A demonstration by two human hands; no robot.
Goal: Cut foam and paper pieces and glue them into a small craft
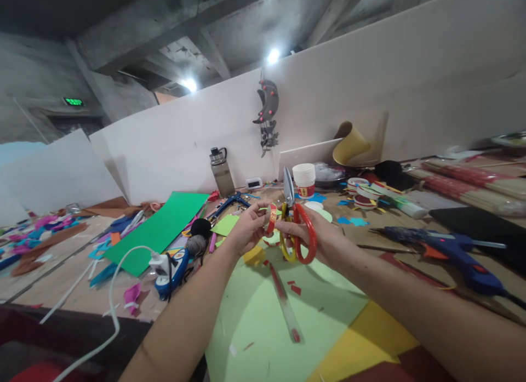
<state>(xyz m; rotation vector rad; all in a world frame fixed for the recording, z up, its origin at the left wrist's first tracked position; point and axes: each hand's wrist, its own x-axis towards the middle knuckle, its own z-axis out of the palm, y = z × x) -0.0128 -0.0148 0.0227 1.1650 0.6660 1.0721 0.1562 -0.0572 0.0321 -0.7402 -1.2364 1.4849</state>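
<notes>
Over the table's middle, my left hand (250, 227) pinches a small curved red piece with yellow marks (272, 220), perhaps cut from a paper cup. My right hand (314, 228) is wrapped round scissors (305, 234) with red and yellow handles; their blades point up and away from the red piece. Fingertips of both hands are close together at that piece. Below them lies a pale green sheet (255, 311) with a red pen (285, 302) and a few red scraps (295, 288) on it.
On the right lies a blue glue gun (447, 250). Stacked paper cups (304, 180) and a bottle (222, 172) stand at the back. To the left are a green sheet (160, 231), a blue power strip (175, 272) and its white cord (113, 311). A white board (184, 141) rises behind.
</notes>
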